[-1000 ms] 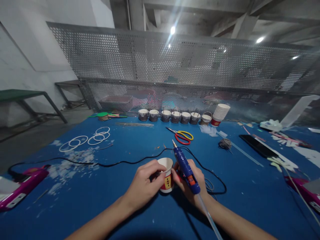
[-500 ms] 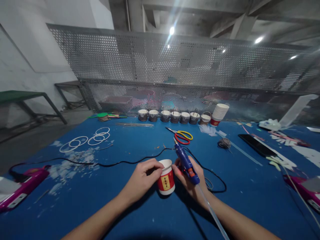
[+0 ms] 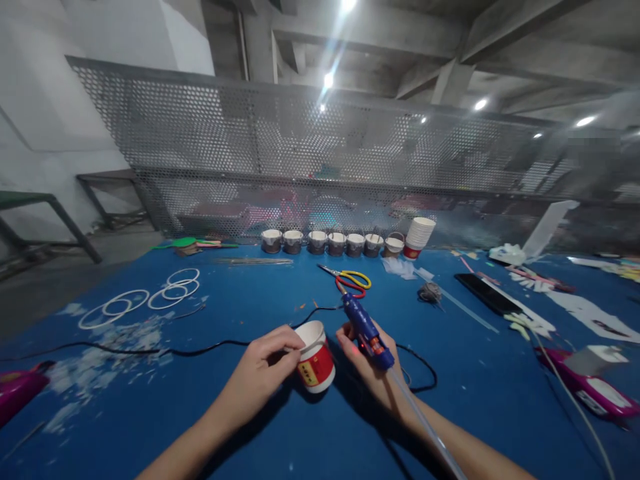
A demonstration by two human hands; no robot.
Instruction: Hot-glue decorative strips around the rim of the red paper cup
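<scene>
A white paper cup with a red band and a yellow label tilts slightly above the blue table, its mouth up. The fingers of my left hand pinch its left rim. My right hand is wrapped round a blue glue gun, whose nozzle points up and away from me. A long clear glue stick sticks out of the gun's rear end. The cup stands between my hands, a small gap away from the right one.
Scissors lie beyond the gun. Several grey-wrapped cups and a cup stack line the mesh panel. White rings are at left; a dark yarn ball and a phone at right. A black cable crosses the table.
The view has shifted, so most things appear farther left. The cup has turned and tilted, its label now facing more to the left. My right hand has kept hold of the glue gun.
</scene>
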